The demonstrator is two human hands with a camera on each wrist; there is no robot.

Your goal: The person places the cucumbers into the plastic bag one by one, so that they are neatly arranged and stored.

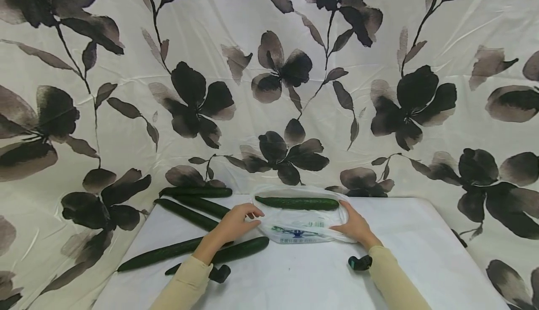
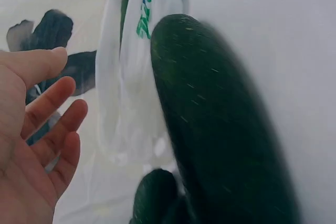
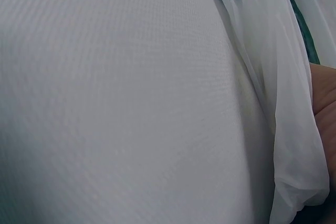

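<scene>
A thin white plastic bag [image 1: 294, 238] with green and blue print lies at the back of the table, its mouth spread wide. One dark green cucumber [image 1: 299, 203] lies lengthwise within that mouth. My right hand [image 1: 358, 226] is at the bag's right side, thumb and fingers spread apart, fingertips right by the cucumber's end. Plastic drapes in front of this hand [image 3: 324, 108] in the right wrist view. My left hand [image 1: 234, 226] hovers at the bag's left edge, empty, fingers loosely bent. Below it lies a large cucumber [image 2: 210, 103], close to the bag.
Several more cucumbers [image 1: 160, 254] lie on the left side of the white table [image 1: 294, 282]. A flower-printed cloth [image 1: 236, 29] hangs right behind the table. Dark wrist devices [image 1: 360, 263] sit beside both sleeves.
</scene>
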